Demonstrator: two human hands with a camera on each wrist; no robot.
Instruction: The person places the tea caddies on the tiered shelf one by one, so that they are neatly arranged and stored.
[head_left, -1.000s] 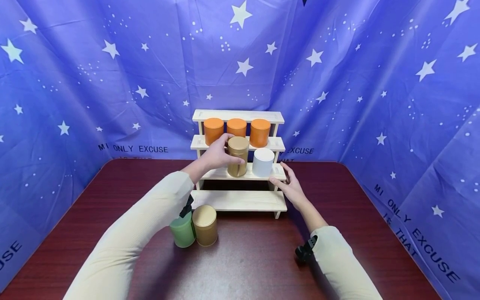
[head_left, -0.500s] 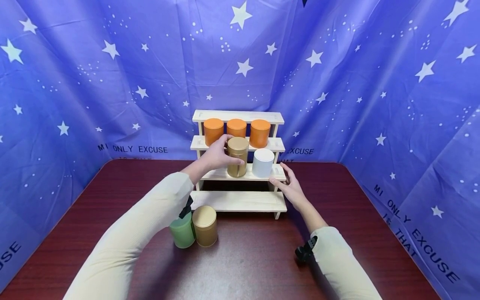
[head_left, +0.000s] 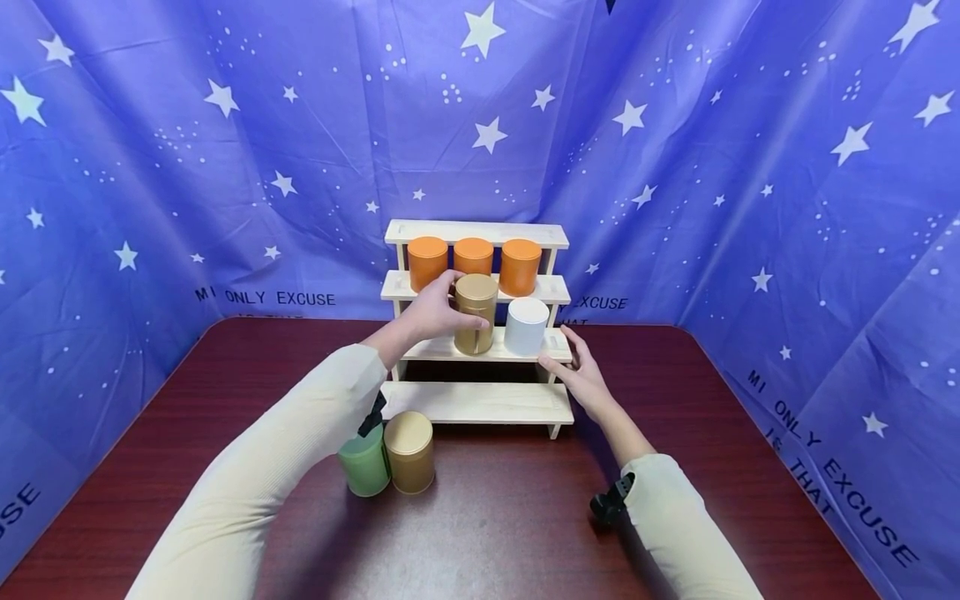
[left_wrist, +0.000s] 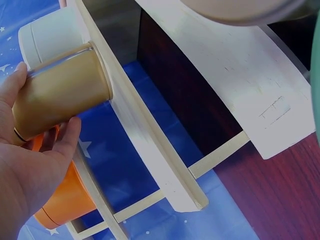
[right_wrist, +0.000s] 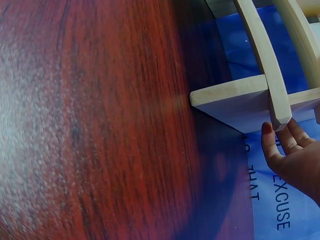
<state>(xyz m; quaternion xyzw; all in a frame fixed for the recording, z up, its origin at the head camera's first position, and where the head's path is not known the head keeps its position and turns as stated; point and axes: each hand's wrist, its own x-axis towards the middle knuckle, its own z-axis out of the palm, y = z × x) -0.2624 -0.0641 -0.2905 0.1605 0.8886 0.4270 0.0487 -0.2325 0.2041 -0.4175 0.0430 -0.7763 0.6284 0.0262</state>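
In the head view a light wooden tiered rack [head_left: 480,402] stands on the table. My left hand [head_left: 433,310] grips a gold canister [head_left: 476,321] at the third shelf from the top, thumb in front and fingers behind. The left wrist view has this gold canister [left_wrist: 65,92] lidded, its base at the shelf board [left_wrist: 145,145]. Just right of it sits a white canister [head_left: 527,327]. My right hand [head_left: 585,377] holds the right end of that same shelf between thumb and fingers; in the right wrist view its fingertips [right_wrist: 268,131] are at the board's end [right_wrist: 281,117].
Three orange canisters [head_left: 521,271] line the shelf behind. On the table at the front left, a green canister [head_left: 365,467] and another gold canister [head_left: 410,454] stand side by side, close under my left forearm. Blue star-printed cloth [head_left: 480,125] hangs around the dark red table [head_left: 510,533].
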